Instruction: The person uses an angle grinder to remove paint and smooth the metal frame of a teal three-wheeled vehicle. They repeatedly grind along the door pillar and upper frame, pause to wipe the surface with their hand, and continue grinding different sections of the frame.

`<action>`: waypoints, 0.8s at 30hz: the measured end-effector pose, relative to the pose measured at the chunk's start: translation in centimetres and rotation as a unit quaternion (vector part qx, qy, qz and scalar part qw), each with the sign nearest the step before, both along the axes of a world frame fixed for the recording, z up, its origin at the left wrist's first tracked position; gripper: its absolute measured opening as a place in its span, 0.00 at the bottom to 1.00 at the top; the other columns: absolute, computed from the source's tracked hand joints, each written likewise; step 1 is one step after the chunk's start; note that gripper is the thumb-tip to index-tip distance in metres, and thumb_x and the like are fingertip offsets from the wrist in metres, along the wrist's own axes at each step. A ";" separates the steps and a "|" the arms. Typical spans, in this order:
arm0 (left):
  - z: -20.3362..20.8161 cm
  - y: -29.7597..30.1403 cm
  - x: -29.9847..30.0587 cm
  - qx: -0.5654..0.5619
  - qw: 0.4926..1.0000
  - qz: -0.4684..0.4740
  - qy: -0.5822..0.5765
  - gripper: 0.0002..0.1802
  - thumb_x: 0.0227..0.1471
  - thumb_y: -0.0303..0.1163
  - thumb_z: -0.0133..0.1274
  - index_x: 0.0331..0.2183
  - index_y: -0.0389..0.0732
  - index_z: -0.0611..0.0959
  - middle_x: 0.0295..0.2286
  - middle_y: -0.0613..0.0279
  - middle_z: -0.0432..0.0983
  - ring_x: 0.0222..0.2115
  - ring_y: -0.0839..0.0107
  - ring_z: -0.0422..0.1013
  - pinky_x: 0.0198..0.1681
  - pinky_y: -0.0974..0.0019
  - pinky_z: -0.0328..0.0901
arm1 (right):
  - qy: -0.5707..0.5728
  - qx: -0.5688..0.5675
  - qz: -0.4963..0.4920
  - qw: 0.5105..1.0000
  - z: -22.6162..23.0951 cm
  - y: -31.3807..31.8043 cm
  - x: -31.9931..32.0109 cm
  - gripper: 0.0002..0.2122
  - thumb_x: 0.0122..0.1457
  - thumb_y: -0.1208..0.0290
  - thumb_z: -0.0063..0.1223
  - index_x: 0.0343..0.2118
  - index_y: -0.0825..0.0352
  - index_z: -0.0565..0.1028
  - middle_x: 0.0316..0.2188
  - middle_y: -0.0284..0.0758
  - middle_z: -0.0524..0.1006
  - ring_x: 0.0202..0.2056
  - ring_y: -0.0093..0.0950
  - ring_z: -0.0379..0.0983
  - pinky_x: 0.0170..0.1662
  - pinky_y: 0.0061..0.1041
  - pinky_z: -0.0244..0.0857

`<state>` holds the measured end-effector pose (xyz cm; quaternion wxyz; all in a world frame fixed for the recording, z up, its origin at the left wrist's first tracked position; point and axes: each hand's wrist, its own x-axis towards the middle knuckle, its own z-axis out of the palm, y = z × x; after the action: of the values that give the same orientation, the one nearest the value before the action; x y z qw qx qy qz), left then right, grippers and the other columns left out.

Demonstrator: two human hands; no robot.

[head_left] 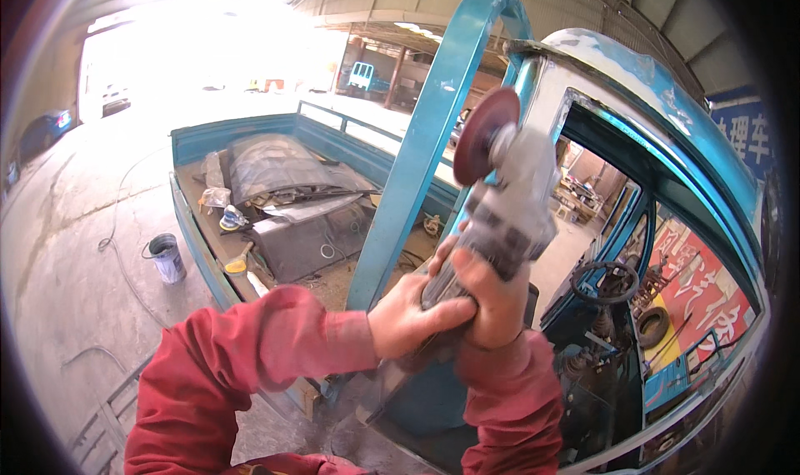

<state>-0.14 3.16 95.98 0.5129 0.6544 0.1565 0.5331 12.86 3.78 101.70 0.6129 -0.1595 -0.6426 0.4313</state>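
Observation:
Both of my hands are closed on an angle grinder (510,217), which is raised in front of the vehicle and slightly blurred. My left hand (414,315) wraps round the rear of its body. Farther up, close beside it, my right hand (493,302) grips the grinder with the thumb along it. A reddish-brown disc (487,135) sits at the tool's upper end, near the rear pillar of a blue cab (667,100) with sanded grey patches. I cannot tell whether the disc touches the metal. Left of the grinder rises a blue metal arch (417,171).
The blue truck bed (236,144) holds a grey curved panel (275,165), a sander (232,218) and a yellow-handled brush (237,264). On the floor stand a bucket (166,260) and a trailing cable (117,250). Inside the cab is a steering wheel (606,265).

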 end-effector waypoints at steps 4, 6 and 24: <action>-4.3 0.4 -0.4 -0.047 0.999 -0.006 -0.001 0.28 0.51 0.48 0.61 0.44 0.34 0.79 0.34 0.66 0.77 0.34 0.79 0.70 0.37 0.71 0.66 | 0.047 -0.025 0.000 0.999 -4.4 -0.2 -0.9 0.25 0.50 0.68 0.63 0.48 0.70 0.66 0.29 0.38 0.73 0.30 0.30 0.73 0.34 0.28 0.70; -5.6 1.0 -0.3 -0.044 0.999 -0.024 -0.009 0.26 0.51 0.47 0.61 0.43 0.34 0.79 0.33 0.65 0.78 0.33 0.79 0.71 0.37 0.71 0.67 | 0.032 -0.034 -0.015 0.999 -5.3 0.1 -0.9 0.24 0.50 0.69 0.63 0.48 0.70 0.66 0.29 0.38 0.73 0.30 0.29 0.72 0.35 0.28 0.70; -6.5 1.1 1.8 -0.062 0.998 -0.025 0.022 0.51 0.50 0.48 0.60 0.64 0.33 0.55 0.47 0.53 0.75 0.41 0.68 0.73 0.46 0.64 0.66 | 0.038 -0.078 -0.001 0.996 -6.6 0.6 1.5 0.20 0.49 0.75 0.63 0.45 0.71 0.71 0.30 0.35 0.77 0.31 0.27 0.75 0.35 0.27 0.71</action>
<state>1.63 4.30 89.44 0.5624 0.6366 0.1839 0.4947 14.41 4.37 95.06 0.6232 -0.1903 -0.5830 0.4853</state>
